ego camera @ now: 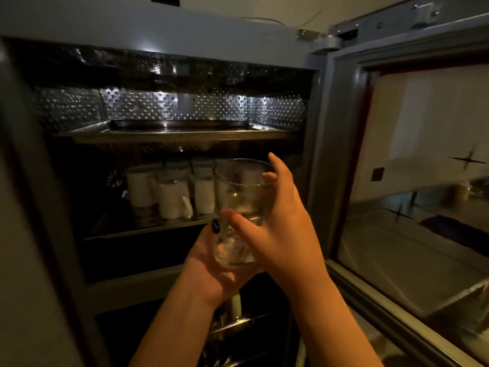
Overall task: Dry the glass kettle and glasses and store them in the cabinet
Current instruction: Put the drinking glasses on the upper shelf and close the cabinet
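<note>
Head view: left hand [211, 271] grips glass [242, 207] base, right hand [277, 221] clasps its rim — held before cabinet [315, 128] opening, white cups [169, 192] at 9 o'clock, door [423, 154] open at 3 o'clock.

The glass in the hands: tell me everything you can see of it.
The glass is clear and looks empty, with a wide round rim at the top narrowing to a thicker base. It is held about upright in front of the open cabinet, level with the shelf of white cups, not yet set down. The right hand grips its side, fingertips at the rim, thumb across the lower part. The left hand holds it from beneath. More clear glass seems to continue below; whether that is a second glass is unclear.
</note>
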Motion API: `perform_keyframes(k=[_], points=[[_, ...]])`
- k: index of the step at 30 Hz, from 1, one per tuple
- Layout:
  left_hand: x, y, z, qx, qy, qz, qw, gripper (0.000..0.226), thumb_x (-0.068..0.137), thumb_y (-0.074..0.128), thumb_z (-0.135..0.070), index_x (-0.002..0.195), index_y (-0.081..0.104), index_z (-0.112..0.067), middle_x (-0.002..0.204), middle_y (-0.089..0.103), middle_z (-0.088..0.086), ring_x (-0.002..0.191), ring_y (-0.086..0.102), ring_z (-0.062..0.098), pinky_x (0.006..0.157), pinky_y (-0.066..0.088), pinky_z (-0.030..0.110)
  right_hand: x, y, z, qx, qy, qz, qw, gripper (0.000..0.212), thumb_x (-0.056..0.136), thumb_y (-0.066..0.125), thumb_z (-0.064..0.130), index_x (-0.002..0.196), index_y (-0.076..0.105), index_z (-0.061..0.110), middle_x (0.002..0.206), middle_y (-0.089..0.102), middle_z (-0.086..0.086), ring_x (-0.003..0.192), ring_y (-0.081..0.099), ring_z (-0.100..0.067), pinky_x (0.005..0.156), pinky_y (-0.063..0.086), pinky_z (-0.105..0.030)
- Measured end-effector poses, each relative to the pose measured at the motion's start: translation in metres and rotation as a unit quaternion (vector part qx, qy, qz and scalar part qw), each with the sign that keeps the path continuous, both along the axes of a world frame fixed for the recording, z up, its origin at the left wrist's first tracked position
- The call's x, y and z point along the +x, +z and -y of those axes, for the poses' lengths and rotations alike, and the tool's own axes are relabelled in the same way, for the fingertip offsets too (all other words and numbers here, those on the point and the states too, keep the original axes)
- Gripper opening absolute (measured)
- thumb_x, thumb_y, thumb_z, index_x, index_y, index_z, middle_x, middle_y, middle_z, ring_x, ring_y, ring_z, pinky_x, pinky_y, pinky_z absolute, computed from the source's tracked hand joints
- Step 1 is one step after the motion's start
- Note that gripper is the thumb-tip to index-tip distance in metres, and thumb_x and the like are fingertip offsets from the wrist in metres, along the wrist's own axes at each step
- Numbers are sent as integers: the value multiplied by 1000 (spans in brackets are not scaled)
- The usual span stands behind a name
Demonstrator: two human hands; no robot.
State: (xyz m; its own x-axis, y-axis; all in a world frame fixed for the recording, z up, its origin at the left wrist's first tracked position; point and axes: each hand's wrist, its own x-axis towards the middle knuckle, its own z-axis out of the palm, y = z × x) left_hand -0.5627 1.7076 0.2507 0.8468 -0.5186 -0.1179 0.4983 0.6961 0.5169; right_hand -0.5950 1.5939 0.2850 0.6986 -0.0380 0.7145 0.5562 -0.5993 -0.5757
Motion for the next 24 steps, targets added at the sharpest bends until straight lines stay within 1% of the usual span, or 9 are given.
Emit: perform_keyframes(k=[4,9,12,15,16,18,19,21,24], points=[[9,5,-22,14,44,10,999,42,66,65,-38,73,75,2,79,72,19,63,71,32,51,57,46,11,0,-20,33,23,20,999,98,67,68,62,145,13,38,137,42,13,122,43,2,92,41,-14],[27,10,-34,27,64,13,997,46,76,63,-43,100,73,-5,107,70,17,87,70,34,77,54,48,23,7,-28,98,68,36,992,101,62,74,60,142,13,47,133,43,18,121,44,4,94,49,-28],[32,16,-38,-2,73,7,997,45,78,62,-43,94,76,-4,104,71,18,86,70,35,77,54,50,30,12,-28,125,95,50,986,101,63,75,58,143,15,44,134,44,16,123,44,2,95,49,-29],[34,18,-40,-69,104,-34,992,43,78,71,-25,118,63,-11,110,70,3,100,67,11,88,52,26,38,21,-24,140,113,66,981,100,64,73,59,144,16,41,132,45,18,122,47,0,93,49,-26],[38,17,-42,-112,138,-51,983,40,81,72,-13,118,58,-13,105,71,-4,96,66,2,83,52,19,40,24,-21,145,116,71,980,99,64,73,59,144,17,41,130,46,20,121,48,0,91,49,-24],[44,10,-44,-63,156,-33,985,22,91,61,-16,112,60,-10,99,72,2,89,68,13,71,55,26,45,28,-17,156,128,73,977,99,65,73,58,144,17,40,127,47,23,119,50,0,90,49,-19],[44,6,-45,-6,168,-10,986,28,95,54,-25,116,60,-8,106,70,8,91,68,23,69,56,33,47,29,-14,161,134,73,975,98,65,74,57,144,18,39,126,47,24,118,50,1,91,47,-16],[45,1,-52,-16,189,-36,981,42,94,49,-38,123,59,-9,114,68,16,96,67,32,70,56,45,52,28,-9,166,142,75,973,99,65,74,56,144,18,38,125,47,24,118,49,2,94,41,-10],[43,-4,-62,-47,230,-45,971,47,92,48,-45,124,59,-13,113,68,18,101,65,35,77,52,48,59,26,0,171,146,69,972,100,65,76,52,145,18,36,125,46,27,118,47,7,91,35,-2]])
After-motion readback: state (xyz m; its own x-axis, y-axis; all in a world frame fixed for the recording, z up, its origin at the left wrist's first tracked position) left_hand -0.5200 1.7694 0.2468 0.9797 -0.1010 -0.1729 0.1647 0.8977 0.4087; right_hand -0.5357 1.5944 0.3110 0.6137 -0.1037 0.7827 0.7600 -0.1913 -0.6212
